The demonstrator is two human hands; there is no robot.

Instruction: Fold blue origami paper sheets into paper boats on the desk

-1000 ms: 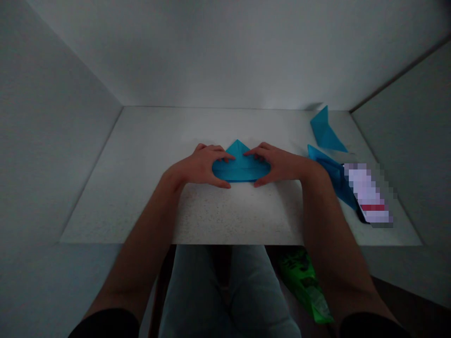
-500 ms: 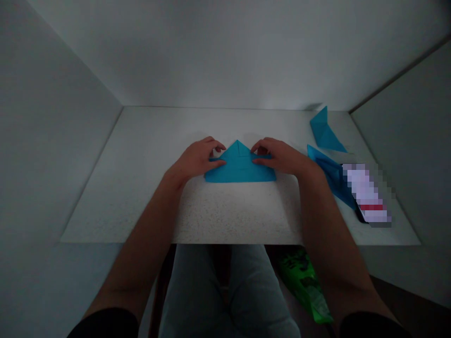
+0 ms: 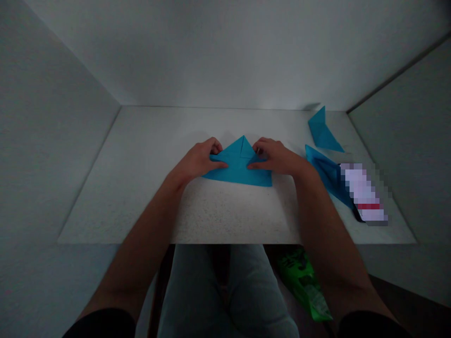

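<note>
A folded sheet of blue paper [image 3: 239,172] lies near the middle of the white table [image 3: 225,216], its pointed top toward the wall and its long straight edge toward me. My left hand [image 3: 202,158] grips the paper's left side, thumb on top and fingers curled at the slanted upper edge. On the other side my right hand [image 3: 275,157] holds it the same way, thumb pressed on the face. Creases show below the peak. The fingertips under or behind the paper are partly hidden.
At the right are a small folded blue paper piece [image 3: 324,134] by the wall and a larger one [image 3: 329,173] touching a phone [image 3: 364,192], whose screen is blurred. Walls enclose the table on three sides. Below its front edge hangs a green bag [image 3: 306,286].
The blue paper has turned slightly clockwise; its peak has shifted right and its lower right corner sits a little lower. Both hands still hold it, with the right thumb slightly further left.
</note>
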